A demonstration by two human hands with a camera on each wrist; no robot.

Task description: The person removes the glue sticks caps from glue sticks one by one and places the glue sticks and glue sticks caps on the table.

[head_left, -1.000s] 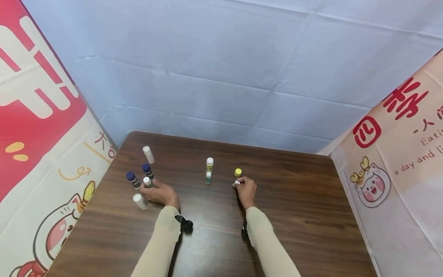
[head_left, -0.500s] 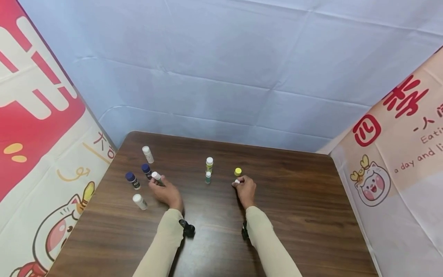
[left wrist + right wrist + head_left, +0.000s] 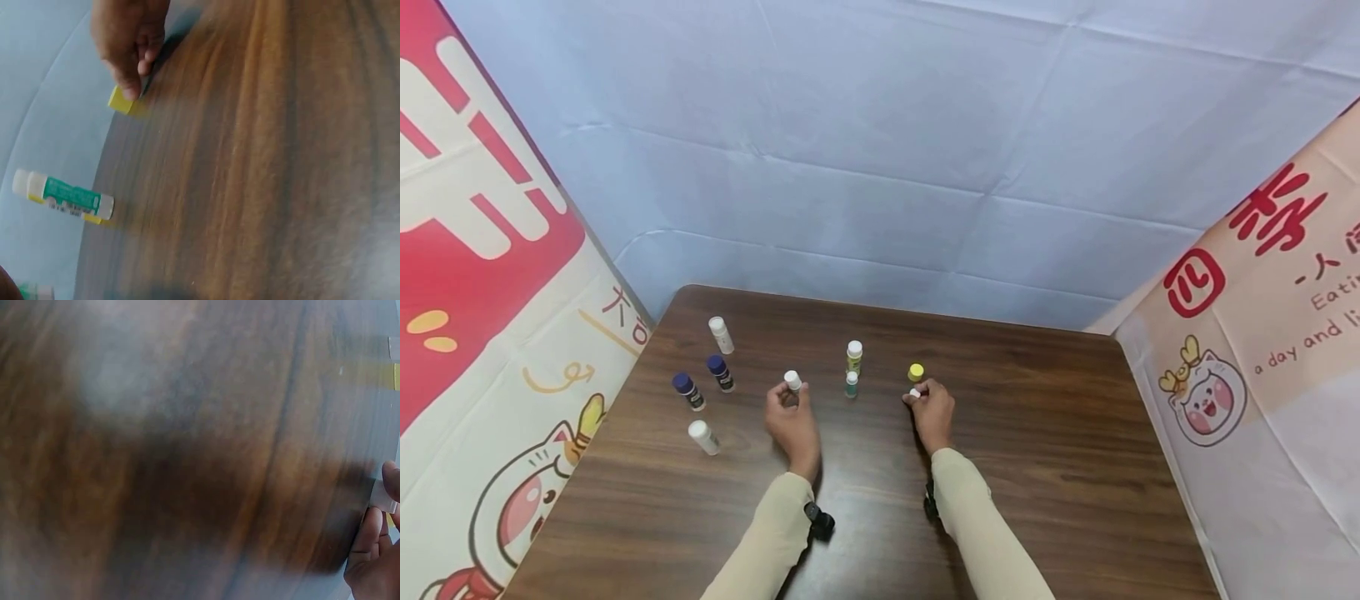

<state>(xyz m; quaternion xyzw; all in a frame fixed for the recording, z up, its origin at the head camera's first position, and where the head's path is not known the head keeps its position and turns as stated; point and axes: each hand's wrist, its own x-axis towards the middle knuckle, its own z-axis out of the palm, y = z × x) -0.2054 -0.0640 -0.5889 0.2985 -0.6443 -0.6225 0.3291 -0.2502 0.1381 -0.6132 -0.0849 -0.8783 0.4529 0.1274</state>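
In the head view my left hand (image 3: pixel 796 423) pinches a white-capped glue stick (image 3: pixel 793 380) between thumb and fingers, over the left-middle of the table. A bit of its green label shows at the lower left corner of the left wrist view. My right hand (image 3: pixel 934 414) pinches a small white-topped glue stick (image 3: pixel 914 393), mostly hidden by the fingers, right in front of a yellow-capped glue stick (image 3: pixel 916 373). Between the hands stand a small teal glue stick (image 3: pixel 852 385) and, behind it, a taller yellow-labelled glue stick (image 3: pixel 854 358), both with white caps.
On the left of the brown table (image 3: pixel 1060 467) stand two blue-capped glue sticks, one nearer (image 3: pixel 688 390) and one further right (image 3: pixel 721 373). A white glue stick (image 3: pixel 721 335) is behind them, and another white glue stick (image 3: pixel 704 437) in front.
My left hand has lifted the white-capped glue stick from the group on the left and carried it right, toward the middle pair. My right hand has stayed in place.
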